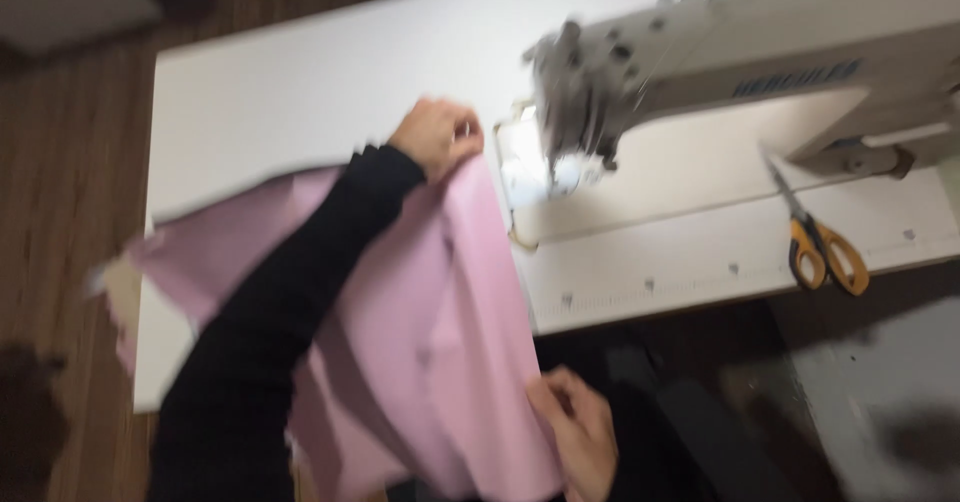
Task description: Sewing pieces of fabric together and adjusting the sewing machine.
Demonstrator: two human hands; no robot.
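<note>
Head view, blurred by motion. Far left: dark wooden floor (70, 182), then the white table (300, 72) with its left edge cutting across. Pink fabric (440, 332) draped over the table's near left corner and off the front edge toward the lap; left flap spread flat on the tabletop, bulk hanging down. Probably kept that way so the table carries the weight while the working edge stays free.

Left hand (437, 135), black sleeve, at the cloth's upper end; fingers closed, pinching the top corner just beside the needle area. Grip up there likely to keep the edge taut and lined up with the presser foot. Right hand (578, 430) low, near the bottom frame edge, fingers curled onto the cloth's lower right edge. Hands well apart, one at each end of the same edge, each clamped on fabric.

Long axis of that held edge: from upper end by the needle down and slightly right toward the body. Upper end pointing at the machine head.

Right of the cloth: cream sewing machine (720, 62), head over the needle plate, arm running off to the right. Scissors (815, 237) with yellow-orange handles flat on the machine bed, blades pointing up-left, handles toward the table's front edge; well apart from both hands.
</note>
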